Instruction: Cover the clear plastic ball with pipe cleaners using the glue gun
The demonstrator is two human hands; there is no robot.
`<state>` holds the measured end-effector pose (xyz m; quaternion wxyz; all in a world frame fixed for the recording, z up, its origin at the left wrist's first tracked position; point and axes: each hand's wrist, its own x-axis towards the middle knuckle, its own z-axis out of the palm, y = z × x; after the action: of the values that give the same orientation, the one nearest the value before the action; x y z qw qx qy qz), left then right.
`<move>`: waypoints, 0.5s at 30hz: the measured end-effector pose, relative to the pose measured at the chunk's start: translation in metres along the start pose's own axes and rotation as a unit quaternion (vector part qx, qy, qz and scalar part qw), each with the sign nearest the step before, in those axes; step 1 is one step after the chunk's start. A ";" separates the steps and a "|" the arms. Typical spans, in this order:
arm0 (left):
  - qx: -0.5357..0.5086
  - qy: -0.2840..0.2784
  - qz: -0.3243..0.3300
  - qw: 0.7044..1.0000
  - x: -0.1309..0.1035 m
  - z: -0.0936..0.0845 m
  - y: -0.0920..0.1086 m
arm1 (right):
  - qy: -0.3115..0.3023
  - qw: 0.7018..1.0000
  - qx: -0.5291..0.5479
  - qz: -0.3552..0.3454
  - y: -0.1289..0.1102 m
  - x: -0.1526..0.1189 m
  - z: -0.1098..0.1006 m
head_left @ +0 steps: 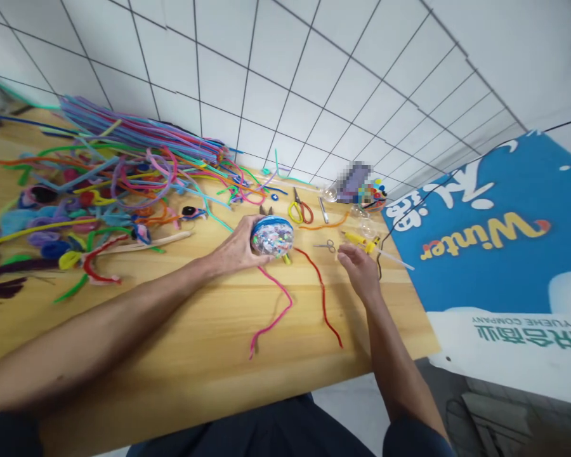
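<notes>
My left hand (238, 249) is wrapped round the side of a clear ball (272, 240) that is full of colourful bits and has a blue band over its top. Behind and under the ball lies a pair of pliers (266, 210), mostly hidden. To the right, my right hand (359, 266) hovers with fingers extended, close to a yellow glue gun (359, 240); whether it touches the gun I cannot tell. Between the hands lie small scissors (325, 245) and a red pipe cleaner (323, 292). A pink pipe cleaner (285, 303) runs toward me below the ball.
A tangle of pipe cleaners (143, 178) and a thick bundle (143, 130) cover the table's left side. Yellow-and-red scissors (299, 209), a white pen (323, 209) and clear domes (361, 222) lie at the back. A blue printed board (485, 266) stands right, a black cord across it.
</notes>
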<state>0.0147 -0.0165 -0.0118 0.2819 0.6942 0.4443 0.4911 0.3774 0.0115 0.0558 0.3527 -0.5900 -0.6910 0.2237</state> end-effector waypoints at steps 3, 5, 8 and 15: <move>0.016 -0.009 -0.011 1.000 0.000 -0.001 0.006 | -0.009 0.999 -0.032 0.007 0.015 -0.012 -0.008; 0.027 -0.014 -0.017 0.999 -0.001 -0.002 0.008 | -0.022 0.999 -0.036 -0.016 0.016 -0.013 -0.003; 0.044 -0.013 -0.010 0.999 -0.002 -0.004 0.008 | -0.036 0.997 -0.031 -0.054 0.008 -0.008 0.013; 0.067 0.011 0.045 0.997 -0.005 -0.002 -0.001 | -0.021 0.997 -0.076 -0.017 0.018 -0.017 0.017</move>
<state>0.0116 -0.0204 -0.0142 0.2073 0.7252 0.4482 0.4799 0.3773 0.0006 0.0277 0.2965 -0.5981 -0.7233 0.1769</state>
